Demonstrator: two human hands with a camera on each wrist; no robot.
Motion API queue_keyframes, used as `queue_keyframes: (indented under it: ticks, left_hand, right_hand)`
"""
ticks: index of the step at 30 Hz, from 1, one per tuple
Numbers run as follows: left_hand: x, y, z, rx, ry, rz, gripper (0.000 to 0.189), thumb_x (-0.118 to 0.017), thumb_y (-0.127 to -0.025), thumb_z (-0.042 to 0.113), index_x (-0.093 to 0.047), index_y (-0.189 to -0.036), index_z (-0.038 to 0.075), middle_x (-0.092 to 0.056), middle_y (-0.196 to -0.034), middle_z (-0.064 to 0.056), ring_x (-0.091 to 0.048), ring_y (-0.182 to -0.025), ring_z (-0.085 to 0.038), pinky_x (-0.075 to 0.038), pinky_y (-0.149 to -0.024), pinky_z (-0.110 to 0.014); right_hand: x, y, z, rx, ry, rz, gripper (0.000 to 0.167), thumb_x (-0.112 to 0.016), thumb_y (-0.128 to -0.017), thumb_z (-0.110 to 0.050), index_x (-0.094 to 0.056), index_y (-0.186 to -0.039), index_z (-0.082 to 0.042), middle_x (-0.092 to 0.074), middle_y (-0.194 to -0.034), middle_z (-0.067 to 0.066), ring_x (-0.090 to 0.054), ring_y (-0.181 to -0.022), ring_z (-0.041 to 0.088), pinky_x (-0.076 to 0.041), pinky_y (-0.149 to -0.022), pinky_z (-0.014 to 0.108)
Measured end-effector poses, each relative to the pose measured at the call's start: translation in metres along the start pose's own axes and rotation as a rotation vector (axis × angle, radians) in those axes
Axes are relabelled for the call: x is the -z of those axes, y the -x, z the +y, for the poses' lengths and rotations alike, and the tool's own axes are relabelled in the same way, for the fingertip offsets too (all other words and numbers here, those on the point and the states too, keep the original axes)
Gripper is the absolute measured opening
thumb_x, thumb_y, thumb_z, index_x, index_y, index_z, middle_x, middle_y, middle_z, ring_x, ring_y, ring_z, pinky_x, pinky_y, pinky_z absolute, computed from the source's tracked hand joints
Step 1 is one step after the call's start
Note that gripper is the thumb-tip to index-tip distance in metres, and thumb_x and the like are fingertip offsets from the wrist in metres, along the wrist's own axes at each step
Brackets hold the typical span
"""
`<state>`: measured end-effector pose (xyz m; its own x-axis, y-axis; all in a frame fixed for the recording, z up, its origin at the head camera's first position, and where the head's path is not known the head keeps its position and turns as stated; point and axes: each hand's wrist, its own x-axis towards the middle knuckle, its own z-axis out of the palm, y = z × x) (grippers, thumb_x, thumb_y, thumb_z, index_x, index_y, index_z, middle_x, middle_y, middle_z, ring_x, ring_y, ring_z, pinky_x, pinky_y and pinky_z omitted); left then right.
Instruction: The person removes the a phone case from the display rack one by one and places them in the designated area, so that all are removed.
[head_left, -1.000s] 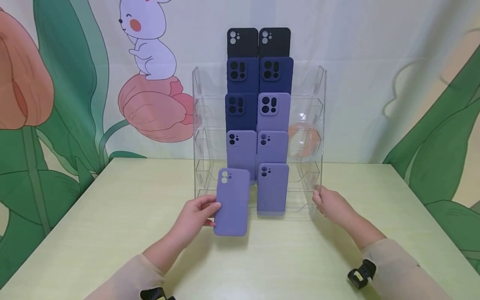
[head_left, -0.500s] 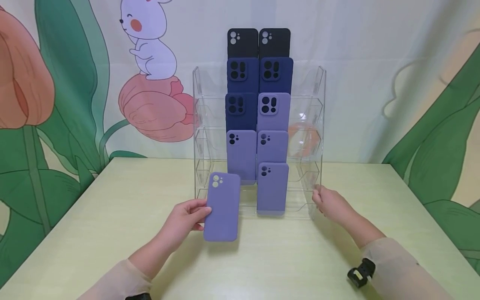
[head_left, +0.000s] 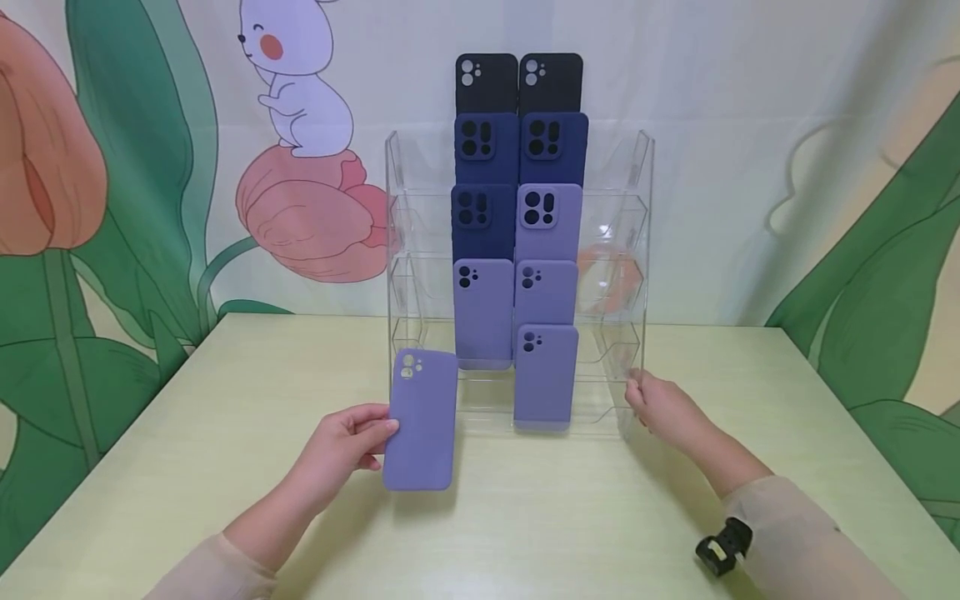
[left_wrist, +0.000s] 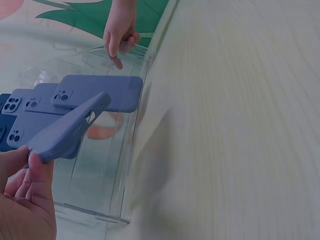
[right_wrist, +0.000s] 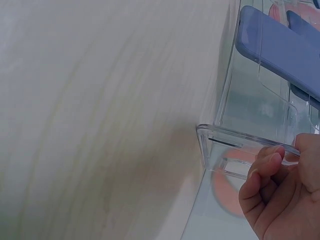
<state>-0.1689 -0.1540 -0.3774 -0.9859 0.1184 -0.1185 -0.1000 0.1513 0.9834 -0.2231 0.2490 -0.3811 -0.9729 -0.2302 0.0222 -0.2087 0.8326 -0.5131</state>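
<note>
A purple phone case (head_left: 422, 425) is pinched along its left edge by my left hand (head_left: 341, 446), held above the table in front of the rack's lower left. In the left wrist view the same phone case (left_wrist: 67, 127) tilts between thumb and fingers. My right hand (head_left: 667, 410) grips the right side panel of a clear tiered display rack (head_left: 615, 387). In the right wrist view, the curled fingers of the right hand (right_wrist: 280, 192) pinch that panel's edge. On the lowest tier, right column, stands another purple phone case (head_left: 545, 379).
Two columns of phone cases fill the rack's middle: black ones (head_left: 486, 83) on top, navy ones (head_left: 486, 148) below, then purple ones (head_left: 483, 317). The rack stands on a pale wooden table (head_left: 525, 517). Behind hangs a printed curtain (head_left: 712, 208).
My left hand has moved left and toward me with the purple phone case, away from the rack's lowest tier. The right hand stays on the rack's side.
</note>
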Motion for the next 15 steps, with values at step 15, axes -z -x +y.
queue_keyframes:
  ticks: [15]
  left_hand:
    - [0.021,0.009,0.000,0.021,-0.002,0.025,0.043,-0.061,-0.091,0.016,-0.051,-0.125,-0.008,-0.069,-0.093,-0.004,-0.061,-0.072,-0.012,-0.050,-0.060,-0.024]
  right_hand:
    - [-0.002,-0.001,0.004,0.004,-0.006,0.013,0.049,-0.024,-0.098,-0.015,-0.033,-0.132,0.019,-0.042,-0.052,0.001,-0.037,-0.044,0.014,-0.034,-0.047,0.031]
